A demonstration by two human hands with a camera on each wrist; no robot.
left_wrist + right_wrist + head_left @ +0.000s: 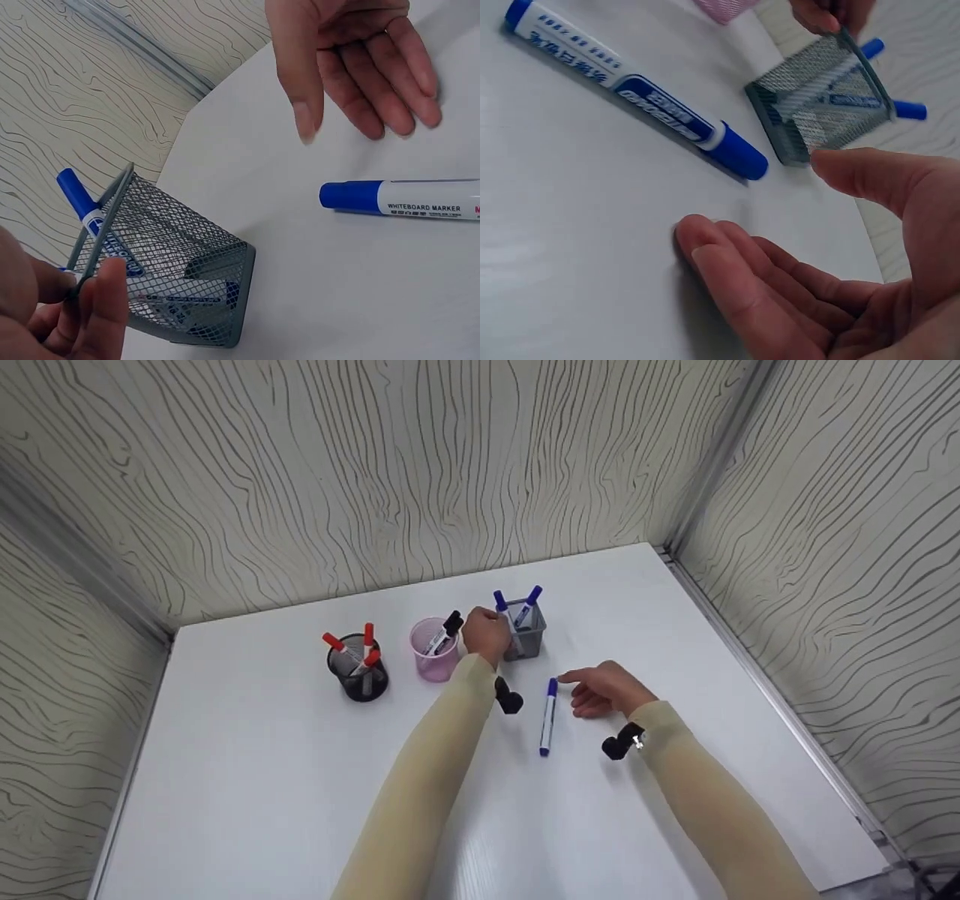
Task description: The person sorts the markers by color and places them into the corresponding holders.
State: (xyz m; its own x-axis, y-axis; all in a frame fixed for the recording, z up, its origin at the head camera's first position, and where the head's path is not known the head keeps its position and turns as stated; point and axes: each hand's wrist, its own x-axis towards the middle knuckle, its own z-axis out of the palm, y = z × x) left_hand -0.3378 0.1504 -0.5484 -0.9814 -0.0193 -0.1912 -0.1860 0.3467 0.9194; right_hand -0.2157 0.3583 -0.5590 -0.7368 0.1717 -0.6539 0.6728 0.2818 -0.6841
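Observation:
My left hand pinches the near left rim of a square grey mesh pen holder. Two blue-capped whiteboard markers lean inside that holder, their caps sticking out above the rim. In the left wrist view, thumb and fingers meet over the wire rim. A third blue-capped whiteboard marker lies on the white table, in front of the holder. Just to its right is my right hand, with fingers relaxed and thumb apart, holding nothing. In the right wrist view, the marker lies beyond the fingertips, not gripped.
Left of the grey holder stands a pink cup with black-capped markers. Further left is a round black mesh holder with red-capped markers. Patterned panels border the white table at the back and sides.

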